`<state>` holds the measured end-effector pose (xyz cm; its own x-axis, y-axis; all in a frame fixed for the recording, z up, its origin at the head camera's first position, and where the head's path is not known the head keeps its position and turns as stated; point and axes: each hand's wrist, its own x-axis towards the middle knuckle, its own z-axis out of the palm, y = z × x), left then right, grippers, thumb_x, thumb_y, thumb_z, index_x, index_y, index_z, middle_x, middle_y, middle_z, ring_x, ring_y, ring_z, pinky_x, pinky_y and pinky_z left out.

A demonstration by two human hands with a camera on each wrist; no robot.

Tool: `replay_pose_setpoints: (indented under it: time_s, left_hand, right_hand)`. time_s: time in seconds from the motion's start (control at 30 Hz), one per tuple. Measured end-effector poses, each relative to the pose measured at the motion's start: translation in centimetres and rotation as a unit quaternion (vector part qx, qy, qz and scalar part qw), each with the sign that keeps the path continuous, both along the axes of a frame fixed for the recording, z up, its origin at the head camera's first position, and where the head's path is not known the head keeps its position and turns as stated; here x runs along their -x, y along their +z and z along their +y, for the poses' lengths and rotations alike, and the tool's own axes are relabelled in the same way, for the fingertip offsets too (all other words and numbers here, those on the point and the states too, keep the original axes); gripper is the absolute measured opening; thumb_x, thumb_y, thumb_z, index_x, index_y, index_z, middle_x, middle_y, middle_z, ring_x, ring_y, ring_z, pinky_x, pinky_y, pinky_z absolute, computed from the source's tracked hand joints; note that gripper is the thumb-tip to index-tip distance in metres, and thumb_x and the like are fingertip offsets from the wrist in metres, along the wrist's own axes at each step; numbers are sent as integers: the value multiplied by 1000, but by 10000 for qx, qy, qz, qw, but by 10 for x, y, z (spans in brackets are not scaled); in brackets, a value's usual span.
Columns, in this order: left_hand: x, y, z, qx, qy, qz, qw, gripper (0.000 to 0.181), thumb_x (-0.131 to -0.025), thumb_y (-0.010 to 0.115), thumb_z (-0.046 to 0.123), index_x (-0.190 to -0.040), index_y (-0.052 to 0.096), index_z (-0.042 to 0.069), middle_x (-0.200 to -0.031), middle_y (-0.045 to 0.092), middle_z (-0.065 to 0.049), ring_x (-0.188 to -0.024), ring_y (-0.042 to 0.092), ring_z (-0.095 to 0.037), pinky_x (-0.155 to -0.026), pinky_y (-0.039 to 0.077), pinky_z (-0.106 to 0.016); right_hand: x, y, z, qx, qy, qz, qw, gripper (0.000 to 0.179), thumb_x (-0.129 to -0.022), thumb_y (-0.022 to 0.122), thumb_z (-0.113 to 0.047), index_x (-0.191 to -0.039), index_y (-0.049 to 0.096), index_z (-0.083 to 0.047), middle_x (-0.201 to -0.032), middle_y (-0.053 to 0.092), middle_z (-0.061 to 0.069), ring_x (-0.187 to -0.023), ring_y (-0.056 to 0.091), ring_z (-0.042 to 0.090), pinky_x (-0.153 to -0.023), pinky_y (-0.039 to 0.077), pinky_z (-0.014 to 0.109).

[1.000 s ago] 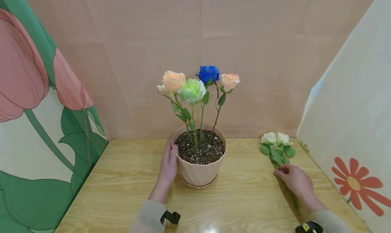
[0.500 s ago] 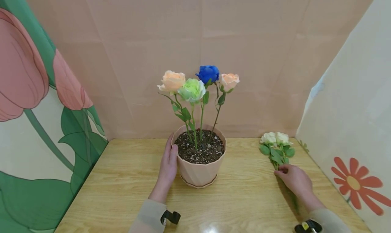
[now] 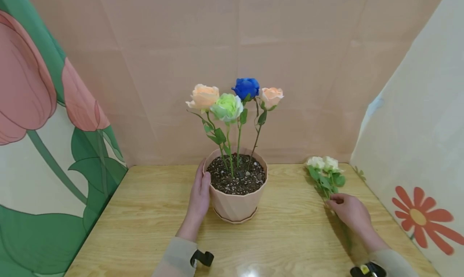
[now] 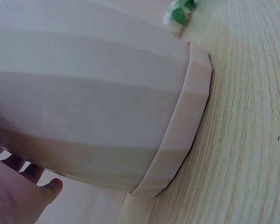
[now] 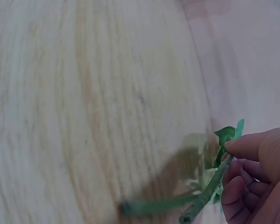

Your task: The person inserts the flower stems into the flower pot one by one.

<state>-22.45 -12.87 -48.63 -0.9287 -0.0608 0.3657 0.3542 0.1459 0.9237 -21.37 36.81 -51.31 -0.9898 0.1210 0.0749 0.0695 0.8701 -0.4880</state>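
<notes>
The right hand [image 3: 351, 214] pinches a green stem [image 5: 209, 191] between thumb and forefinger, below the leaves of two white roses [image 3: 329, 164] near the back right of the wooden counter [image 3: 286, 236]. A second stem [image 5: 158, 206] runs beside it, and whether that one is also gripped I cannot tell. The left hand [image 3: 199, 192] clasps nothing; its fingers lie fairly straight along the side of the pink flowerpot [image 3: 237, 206], which stands upright in its saucer [image 4: 191, 100], well apart from the white roses. Picking up a single rose seems to be the step in hand. To do it well, I would separate the two stems first and lift gently, so that tangled leaves do not drag the other along. Gripping low should leave the blooms uncrushed. For planting, the bare soil [image 3: 235, 184] at the front and right looks the roomiest spot, clear of the blue rose [image 3: 246, 88], the green rose [image 3: 227, 107] and the two peach roses [image 3: 204, 96]. The left palm should brace lightly, since a hard push could shift the pot.
</notes>
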Motion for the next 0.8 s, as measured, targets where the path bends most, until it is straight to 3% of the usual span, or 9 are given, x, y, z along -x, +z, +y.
replay_pose_setpoints:
  time_s: [0.27, 0.63, 0.8]
  left_hand:
    - [-1, 0, -1, 4, -2, -66, 10000, 56, -122, 35, 38, -177, 28, 29, -181, 27, -11, -164, 26, -41, -132, 20, -65]
    - [-2, 2, 1, 16, -22, -55, 10000, 57, -122, 35, 40, -177, 27, 30, -181, 26, -10, -164, 27, -39, -132, 21, -64]
    - [-1, 1, 1, 8, -32, -47, 10000, 57, -122, 35, 41, -177, 27, 30, -181, 26, -10, -164, 26, -39, -132, 20, -63]
  right_hand:
    - [-6, 7, -7, 181, 63, 335, 9993, 44, -109, 71, -31, -129, 75, 7, -116, 79, 23, -104, 74, 44, -81, 58, 58]
    - [-18, 23, -19, 511, 179, 481, 9974, 50, -112, 66, -39, -135, 73, 5, -124, 77, 25, -109, 73, 47, -82, 62, 60]
    - [-22, 31, -27, 643, 121, 784, 9948, 51, -112, 67, -41, -135, 74, 3, -122, 78, 22, -107, 75, 43, -77, 63, 47]
